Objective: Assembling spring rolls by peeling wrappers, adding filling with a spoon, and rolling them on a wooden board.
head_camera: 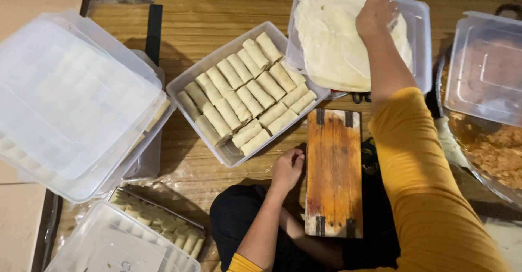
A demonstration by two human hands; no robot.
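right hand (pixel 376 15) stretched forward, left hand (pixel 288 167) curled near.

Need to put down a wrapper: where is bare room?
The wooden board beside the left hand is bare. Bare floor lies above the roll tray. Crowded between that tray and the wrapper tub under the right hand.

R hand (pixel 376 16) on wrapper stack (pixel 331 38) | L hand (pixel 287 170) touching wood board (pixel 334 171) | rolls tray (pixel 239 95) betw.
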